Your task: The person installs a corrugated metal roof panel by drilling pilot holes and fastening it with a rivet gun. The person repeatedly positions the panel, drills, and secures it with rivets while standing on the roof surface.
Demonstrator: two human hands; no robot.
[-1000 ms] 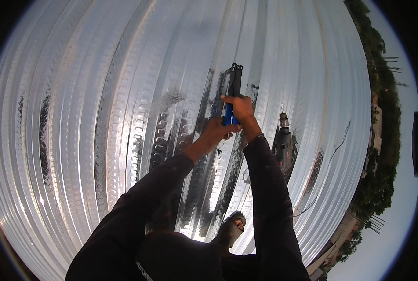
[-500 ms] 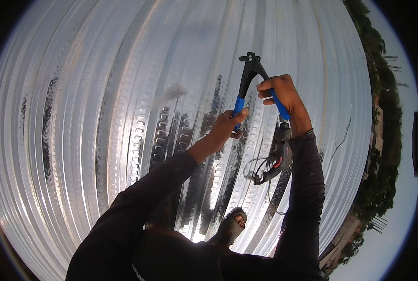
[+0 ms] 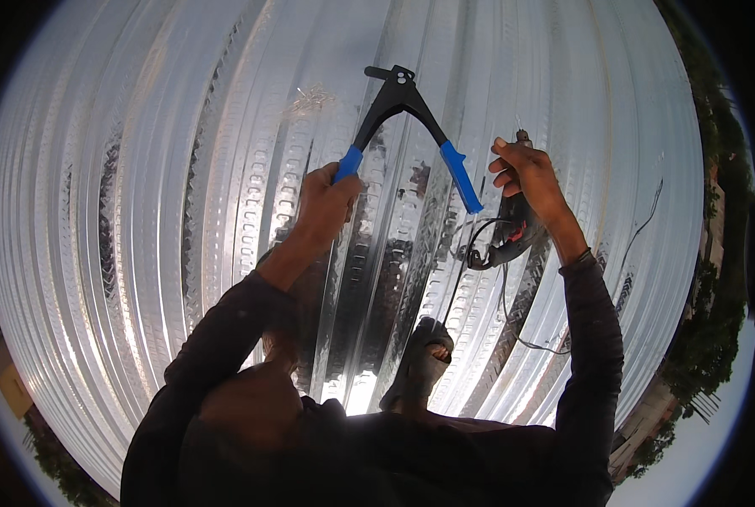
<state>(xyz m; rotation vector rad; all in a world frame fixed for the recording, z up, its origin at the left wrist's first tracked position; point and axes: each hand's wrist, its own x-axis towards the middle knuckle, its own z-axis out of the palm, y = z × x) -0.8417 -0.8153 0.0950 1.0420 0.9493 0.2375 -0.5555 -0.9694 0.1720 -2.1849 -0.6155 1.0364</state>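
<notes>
My left hand (image 3: 325, 198) is closed round one blue grip of a hand riveter (image 3: 398, 97), whose black head points up and away from me. Its two handles are spread wide, and the other blue grip hangs free. My right hand (image 3: 529, 173) is off the riveter, to its right, with fingers loosely bent and apart and nothing visible in them. Behind that hand, partly hidden by it, a dark power drill (image 3: 517, 232) with red details lies on the ribbed metal sheet.
Shiny ribbed metal roofing (image 3: 250, 203) spreads all round me. A small heap of thin silvery pieces, apparently rivets (image 3: 311, 99), lies beyond my left hand. A dark cable (image 3: 506, 308) trails from the drill. My shod foot (image 3: 424, 359) rests close by. Trees (image 3: 711, 329) stand past the right edge.
My right hand has come away from the riveter's right grip and moved right, over the drill. My left hand has carried the riveter left, and its handles have spread wider.
</notes>
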